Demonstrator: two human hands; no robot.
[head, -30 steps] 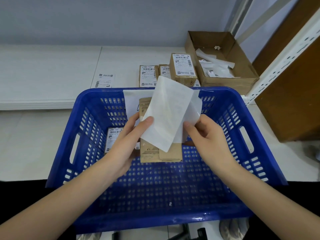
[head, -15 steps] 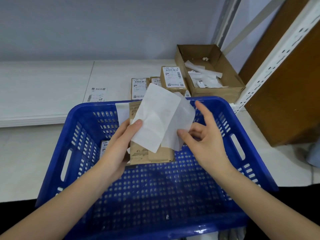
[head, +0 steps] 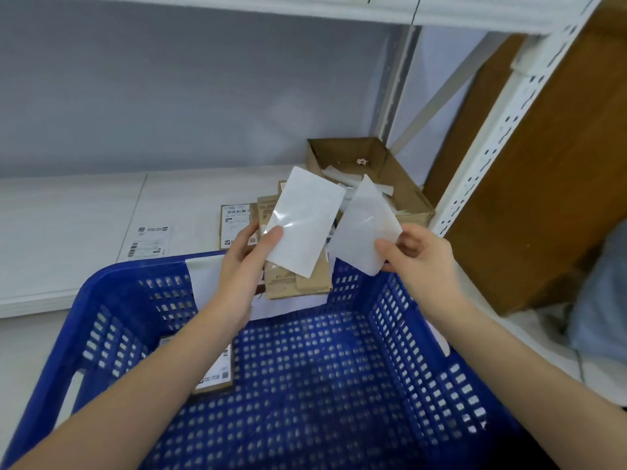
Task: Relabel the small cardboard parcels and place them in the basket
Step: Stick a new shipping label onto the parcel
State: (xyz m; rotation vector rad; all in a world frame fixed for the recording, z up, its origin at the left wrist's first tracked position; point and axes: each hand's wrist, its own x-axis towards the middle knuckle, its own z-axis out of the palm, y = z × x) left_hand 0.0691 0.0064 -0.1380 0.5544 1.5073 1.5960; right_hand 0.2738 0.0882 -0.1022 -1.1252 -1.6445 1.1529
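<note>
— Separation is the news: the white sheet that was one folded piece a second ago is now two. The left hand [head: 242, 262] holds the label [head: 303, 225] with its thumb pressed on the lower corner, and the right hand [head: 419, 256] pinches the glossy backing sheet [head: 364, 228] between thumb and curled fingers, clear of the label.

— And the parcel?

— The small cardboard parcel [head: 297, 281] sits behind the label, gripped in the same left hand, above the far rim of the blue basket [head: 112, 337]. How the fingers behind it lie cannot be told. Both hands have lifted and moved away from the basket floor toward the shelf [head: 68, 232].

— What does that mean for the job?

— Probably that the peel is finished, so the label is ready to go onto the parcel, and the backing is waste, likely bound for the open cardboard box [head: 403, 188] at the shelf's back right corner, where similar white strips lie.

— Progress overall?

— One relabelled parcel [head: 215, 369] lies on the basket floor near the left wall. More parcels [head: 234, 225] wait on the shelf just beyond the far rim, with a loose label sheet [head: 149, 240] to their left.
</note>
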